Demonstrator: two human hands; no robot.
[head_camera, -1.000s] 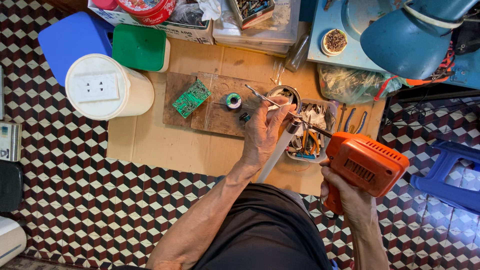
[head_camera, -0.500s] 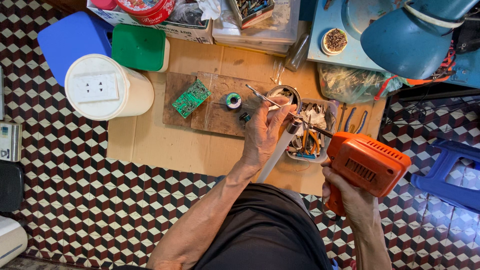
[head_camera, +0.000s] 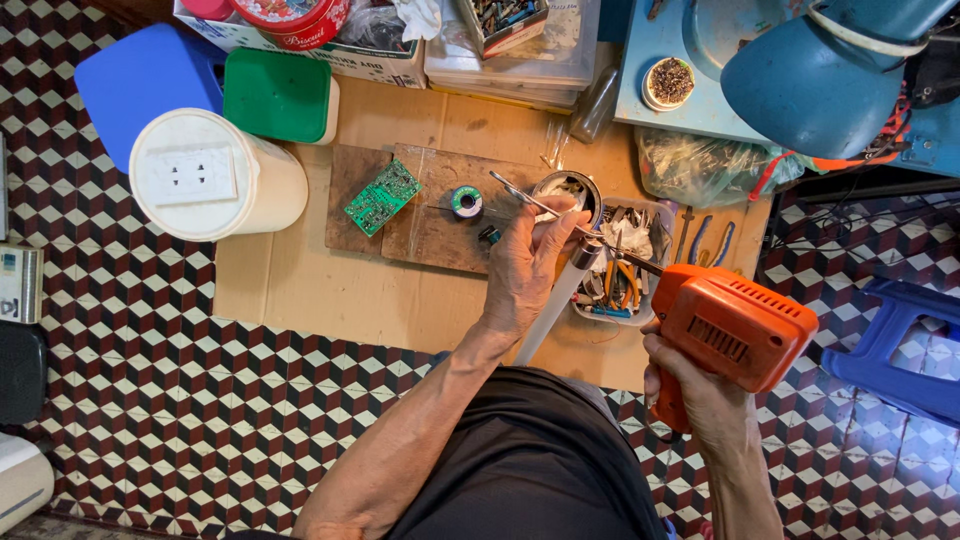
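Note:
My left hand (head_camera: 528, 268) grips a long white tube (head_camera: 552, 306) near its metal end cap, together with thin metal tweezers (head_camera: 520, 196) that stick out up and to the left. My right hand (head_camera: 700, 400) holds an orange soldering gun (head_camera: 735, 325) by its grip, its thin tip pointing left at the tube's capped end. Beyond my left hand a wooden board (head_camera: 430, 215) carries a green circuit board (head_camera: 381, 197), a small spool of solder (head_camera: 465, 202) and a small dark part.
A white lidded bucket (head_camera: 205, 175), a green lid (head_camera: 278, 96) and a blue lid (head_camera: 140, 80) stand at left. A clear tub of pliers and tools (head_camera: 625, 265), a metal tin (head_camera: 568, 190), storage boxes and a blue lamp (head_camera: 810, 80) crowd the right. A blue stool (head_camera: 900, 350) stands far right.
Almost nothing moved. The soldering gun has edged slightly toward the tube's end; my left hand keeps the same hold.

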